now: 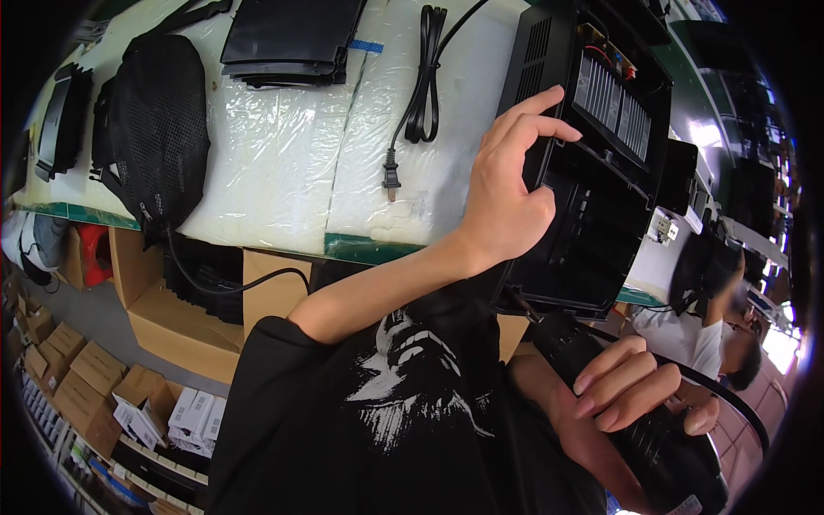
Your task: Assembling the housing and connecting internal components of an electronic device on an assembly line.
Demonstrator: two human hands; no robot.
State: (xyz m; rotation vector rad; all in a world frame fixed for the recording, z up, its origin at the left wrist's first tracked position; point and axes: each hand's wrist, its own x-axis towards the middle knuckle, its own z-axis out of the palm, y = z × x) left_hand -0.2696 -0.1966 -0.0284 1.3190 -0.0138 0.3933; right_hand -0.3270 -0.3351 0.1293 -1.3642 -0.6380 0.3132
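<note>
A black electronics housing (pixel 592 184) stands at the right side of the bench, its inside exposed. Within it are a finned metal heat sink (pixel 614 107) and a small circuit board with wires (pixel 608 50). My left hand (pixel 513 176) rests over the housing's left wall, fingers apart and stretched inward, the thumb lower down. Below the housing, my right hand (pixel 631 386) is wrapped round a black electric screwdriver (pixel 571 348). Its bit points up and left, close to the housing's near corner; whether it touches a screw cannot be made out.
A coiled black power cord (pixel 425 81) lies left of the housing on plastic-covered foam. Farther left are stacked black panels (pixel 287 39) and a black mesh bag (pixel 167 129). An open cardboard box (pixel 184 330) stands below the bench edge. A person in white (pixel 687 339) sits at right.
</note>
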